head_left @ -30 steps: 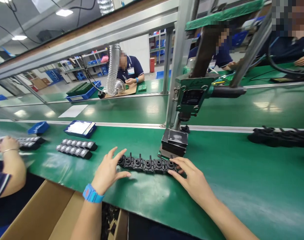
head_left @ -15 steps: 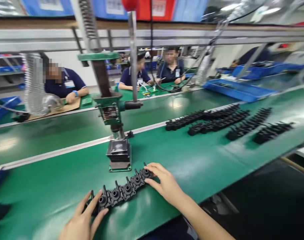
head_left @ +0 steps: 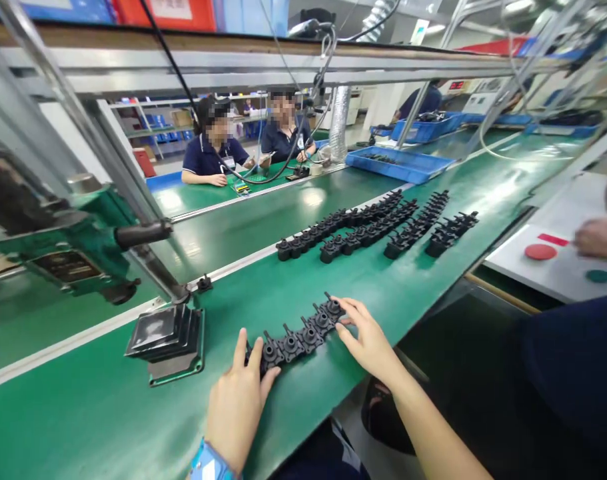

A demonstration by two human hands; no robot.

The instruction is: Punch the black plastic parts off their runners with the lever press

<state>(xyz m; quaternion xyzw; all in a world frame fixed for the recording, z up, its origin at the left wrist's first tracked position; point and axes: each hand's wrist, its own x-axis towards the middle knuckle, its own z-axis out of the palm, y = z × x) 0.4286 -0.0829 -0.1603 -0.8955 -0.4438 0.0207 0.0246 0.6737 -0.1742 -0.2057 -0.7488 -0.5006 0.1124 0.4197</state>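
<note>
A row of joined black plastic parts (head_left: 299,339) lies low over the green belt (head_left: 223,393), each part with a round hub and a thin stem. My left hand (head_left: 238,393) grips its near left end, thumb on the front edge and fingers behind. At the right end my right hand (head_left: 366,337) holds it between thumb and fingers. Left of the row stands a green hand press (head_left: 83,240) with a stepped black block (head_left: 163,333) at its base. A small loose black part (head_left: 204,283) sits behind the block.
Several rows of black parts (head_left: 366,233) lie further along the belt. Behind them is a blue tray (head_left: 398,163). Two people sit across the line. At the right edge, a person's hand (head_left: 600,238) is over a white board (head_left: 543,267).
The view has swung right, so the press now appears further left. Both hands still hold the row, which has moved right along the belt, away from the press.
</note>
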